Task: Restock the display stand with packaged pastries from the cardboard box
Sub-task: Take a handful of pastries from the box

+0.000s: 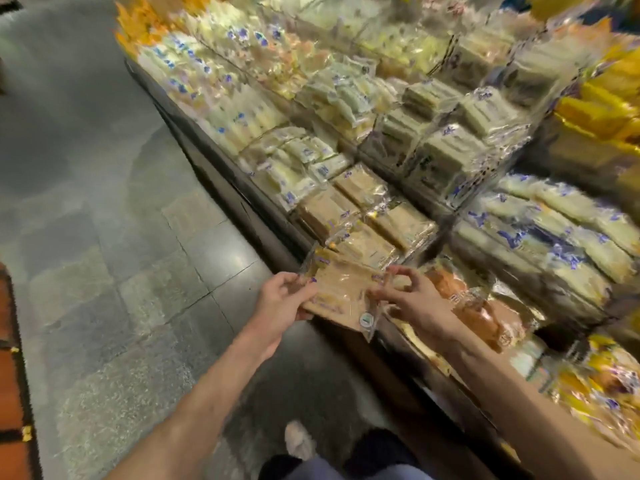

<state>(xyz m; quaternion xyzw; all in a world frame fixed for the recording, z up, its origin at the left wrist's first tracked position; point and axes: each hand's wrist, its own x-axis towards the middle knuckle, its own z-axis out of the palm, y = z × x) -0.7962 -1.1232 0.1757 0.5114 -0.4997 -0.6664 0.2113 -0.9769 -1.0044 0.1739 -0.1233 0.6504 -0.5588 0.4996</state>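
Observation:
I hold a brown pastry pack (pixel 341 294) in clear wrap just off the front edge of the display stand (pixel 242 188). My left hand (pixel 282 301) grips its left end. My right hand (pixel 410 299) pinches the wrap at its right end. Right beyond it lie several matching brown packs (pixel 363 209) in a group on the stand. The cardboard box is not in view.
The stand is packed with pale wrapped cakes (pixel 242 109), stacked sandwich-like packs (pixel 446 154), long white loaves (pixel 554 230) and orange buns (pixel 485 313). Yellow bags (pixel 609 109) sit far right. Grey tiled floor (pixel 104 237) lies left; my shoe (pixel 299 439) is below.

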